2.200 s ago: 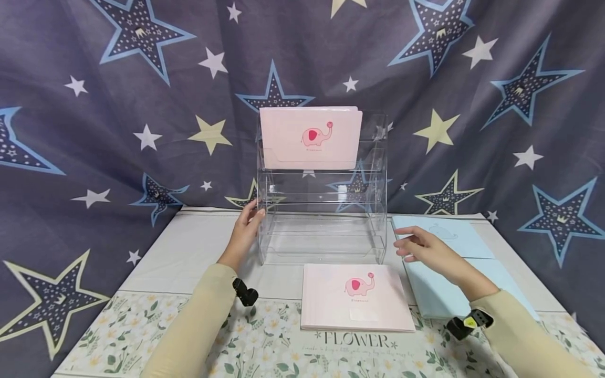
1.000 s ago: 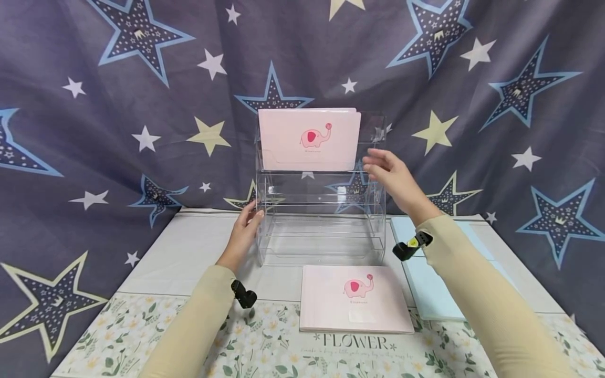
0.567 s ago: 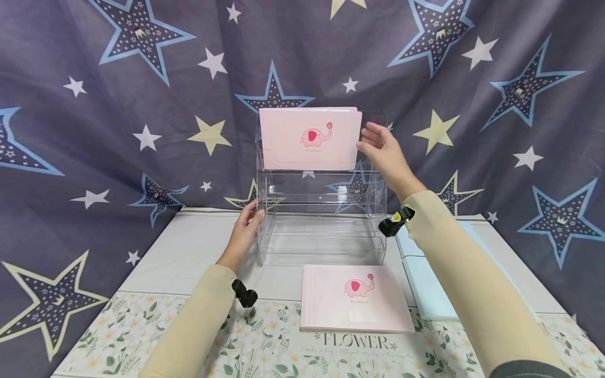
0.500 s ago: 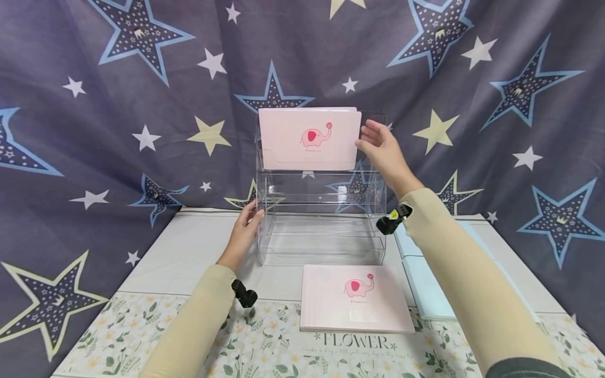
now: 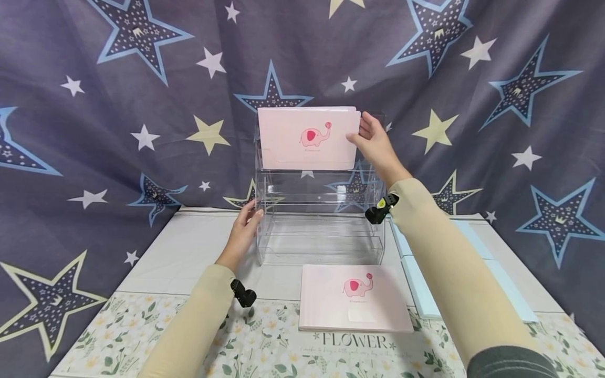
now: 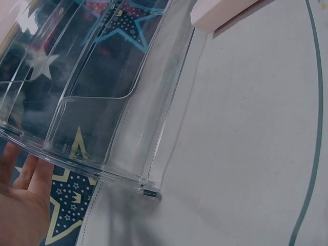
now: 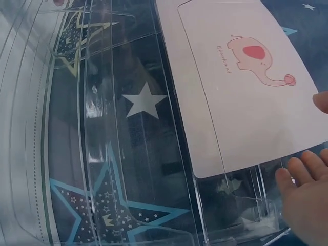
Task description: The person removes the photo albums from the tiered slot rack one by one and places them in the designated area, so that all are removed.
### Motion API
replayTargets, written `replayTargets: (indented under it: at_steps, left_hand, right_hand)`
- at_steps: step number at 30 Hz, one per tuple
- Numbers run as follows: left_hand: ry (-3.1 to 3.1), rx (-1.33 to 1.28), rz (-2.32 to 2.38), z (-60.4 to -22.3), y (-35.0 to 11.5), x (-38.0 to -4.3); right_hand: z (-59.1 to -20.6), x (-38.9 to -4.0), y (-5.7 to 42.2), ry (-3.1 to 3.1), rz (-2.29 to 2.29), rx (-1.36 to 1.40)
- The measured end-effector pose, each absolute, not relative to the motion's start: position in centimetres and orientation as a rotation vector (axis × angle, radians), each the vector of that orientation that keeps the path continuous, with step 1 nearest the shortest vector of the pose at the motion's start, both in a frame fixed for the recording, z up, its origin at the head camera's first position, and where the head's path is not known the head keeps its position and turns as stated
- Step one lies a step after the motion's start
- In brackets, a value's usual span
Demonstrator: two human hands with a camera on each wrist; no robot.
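A clear tiered display rack (image 5: pixel 321 223) stands on the table. Its top tier holds pink notebooks (image 5: pixel 288 134) with an elephant print, the front one set slightly off from the one behind. My right hand (image 5: pixel 375 142) is at their right edge, thumb over the front cover and fingertips right at the side edge. In the right wrist view the fingers (image 7: pixel 302 169) lie along that edge, apart from the thumb. My left hand (image 5: pixel 242 233) touches the rack's left side, and the left wrist view shows its fingers (image 6: pixel 38 177) extended against the side panel.
A stack of pink elephant notebooks (image 5: pixel 326 304) lies in front of the rack. Light blue notebooks (image 5: pixel 506 289) lie at the right, partly behind my right sleeve. A floral cloth (image 5: pixel 264 336) covers the near table, and a star-patterned curtain (image 5: pixel 165 105) hangs behind.
My right hand has risen from above the blue notebooks to the top tier, then moved left until its thumb overlaps the front pink notebook. My left hand stays at the rack's side.
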State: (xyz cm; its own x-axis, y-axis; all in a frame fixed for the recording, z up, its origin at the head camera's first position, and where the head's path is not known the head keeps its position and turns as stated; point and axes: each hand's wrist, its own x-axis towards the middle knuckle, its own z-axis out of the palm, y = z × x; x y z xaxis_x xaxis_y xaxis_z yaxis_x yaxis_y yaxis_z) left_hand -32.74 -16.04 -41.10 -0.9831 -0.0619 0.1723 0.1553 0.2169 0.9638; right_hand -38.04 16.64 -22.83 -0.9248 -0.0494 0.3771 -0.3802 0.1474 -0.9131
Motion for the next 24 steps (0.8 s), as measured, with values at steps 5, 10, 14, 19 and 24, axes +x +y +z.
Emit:
replayTargets:
  at_steps: [5,10,14,19,24]
  left_hand:
    - [-2.311,-0.087,-1.861,-41.0,-16.0,-32.7]
    - [-2.302,-0.095,-1.870,-41.0,-15.9,-32.6]
    - [-2.311,-0.105,-1.864,-40.9,-15.8,-32.5]
    - [-2.321,-0.099,-1.866,-40.9,-15.9,-32.5]
    - [-2.314,-0.098,-1.893,-41.0,-16.1,-32.6]
  right_hand:
    - [-22.8,-38.5,16.0,-2.211,1.796,0.409]
    - [-23.1,-38.7,15.5,-2.238,1.761,0.383]
    - [-23.4,-38.9,15.2,-2.237,1.757,0.363]
    - [-23.6,-38.9,15.2,-2.229,1.765,0.354]
    - [-23.6,-38.8,15.3,-2.227,1.774,0.349]
